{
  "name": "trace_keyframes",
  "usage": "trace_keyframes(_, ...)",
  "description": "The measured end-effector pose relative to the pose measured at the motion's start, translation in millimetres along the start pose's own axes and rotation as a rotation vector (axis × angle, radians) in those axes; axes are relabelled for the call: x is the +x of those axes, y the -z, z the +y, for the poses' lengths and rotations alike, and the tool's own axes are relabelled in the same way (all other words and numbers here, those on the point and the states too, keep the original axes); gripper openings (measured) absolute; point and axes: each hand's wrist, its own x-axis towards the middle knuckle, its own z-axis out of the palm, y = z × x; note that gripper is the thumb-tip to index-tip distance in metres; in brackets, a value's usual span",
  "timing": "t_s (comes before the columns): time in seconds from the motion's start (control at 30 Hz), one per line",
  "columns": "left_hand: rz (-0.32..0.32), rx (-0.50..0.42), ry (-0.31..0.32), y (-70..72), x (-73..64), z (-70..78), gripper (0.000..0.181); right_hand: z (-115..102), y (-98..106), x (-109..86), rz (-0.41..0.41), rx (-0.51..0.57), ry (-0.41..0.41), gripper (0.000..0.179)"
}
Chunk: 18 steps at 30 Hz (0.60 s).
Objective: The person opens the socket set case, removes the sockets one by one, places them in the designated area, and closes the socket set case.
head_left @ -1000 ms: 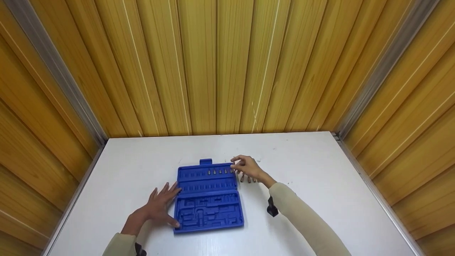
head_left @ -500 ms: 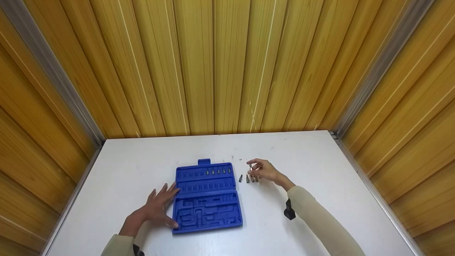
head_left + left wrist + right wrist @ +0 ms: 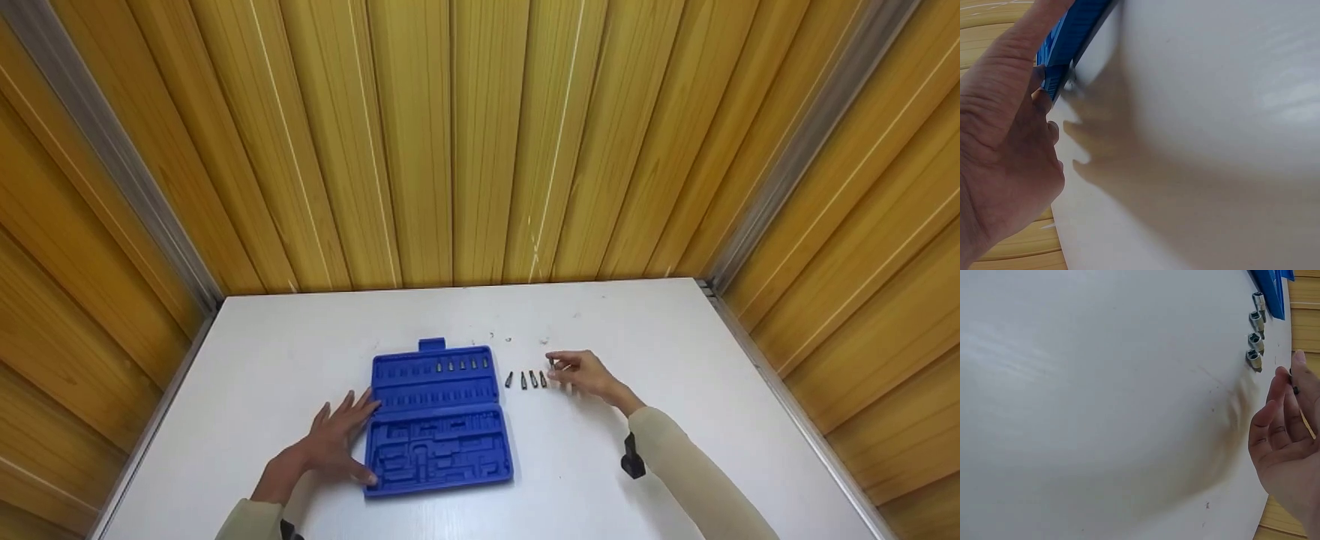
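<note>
Left hand point(image 3: 326, 442), fingers spread and gripping nothing, is braced against the left edge of the open blue case point(image 3: 435, 408), which has five seated bits point(image 3: 463, 366) in its upper row. Four loose bits point(image 3: 523, 381) lie between case and right hand point(image 3: 589, 376), which pinches another bit point(image 3: 1296, 390) between thumb and fingertips. Versus 0.5 s ago, right hand has shifted rightward, uncovering the loose row; its forearm angles in from lower right.
</note>
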Motion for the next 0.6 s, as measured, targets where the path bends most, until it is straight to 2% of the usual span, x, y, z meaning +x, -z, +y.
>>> trace_keyframes(0.17,-0.002,-0.010,0.005,0.6,-0.1,0.7,0.133,10.8,-2.2,-2.5,0.038,-0.066,-0.015,0.041)
trace_keyframes(0.4,0.000,-0.032,-0.013,-1.2,-1.1,0.6,0.131,15.2,-4.4,-4.9,0.003,-0.130,0.033,0.041)
trace_keyframes(0.6,0.000,-0.020,0.000,-1.2,-0.6,-0.1,0.131,16.7,-7.7,-4.7,0.008,-0.145,0.063,0.040)
